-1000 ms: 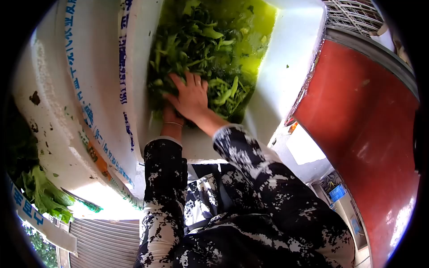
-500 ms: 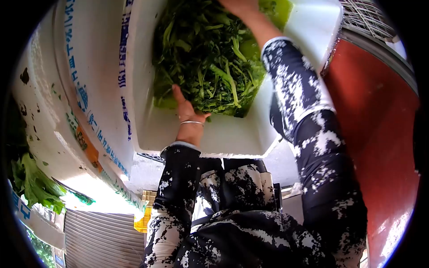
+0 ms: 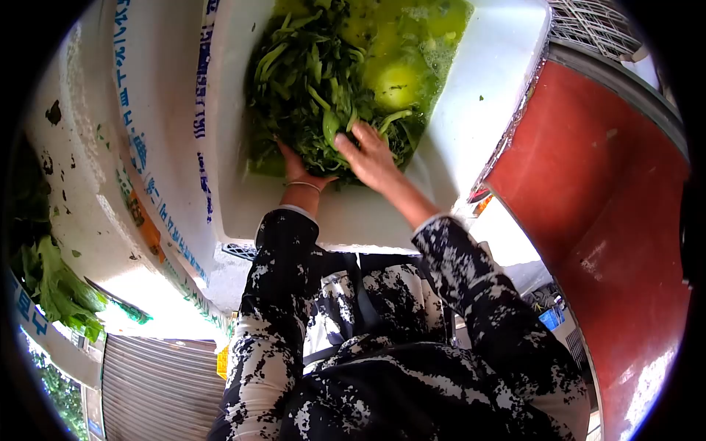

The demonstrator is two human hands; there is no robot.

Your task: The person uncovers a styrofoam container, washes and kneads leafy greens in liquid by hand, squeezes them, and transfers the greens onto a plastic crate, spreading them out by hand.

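Note:
A heap of wet, dark leafy greens (image 3: 305, 88) lies in yellow-green water (image 3: 419, 37) inside a white foam box (image 3: 471, 117). My left hand (image 3: 300, 169), with a thin bangle at the wrist, cups the near left edge of the heap; some of its fingers are hidden under the leaves. Beside it, my right hand (image 3: 375, 162) grips the near right part of the heap, thumb and fingers curled around pale green stems. A round, pale yellow-green patch (image 3: 397, 87) shows in the water right of the heap; I cannot tell what it is.
More white foam boxes with blue print (image 3: 136, 140) stand close on the left. Large green leaves (image 3: 55, 287) hang at the far left. A red surface (image 3: 588, 191) lies on the right, with a wire rack (image 3: 592, 26) beyond it.
My right hand has come back from the far end of the box to the near side. The greens now sit bunched at the left, leaving water visible at the right.

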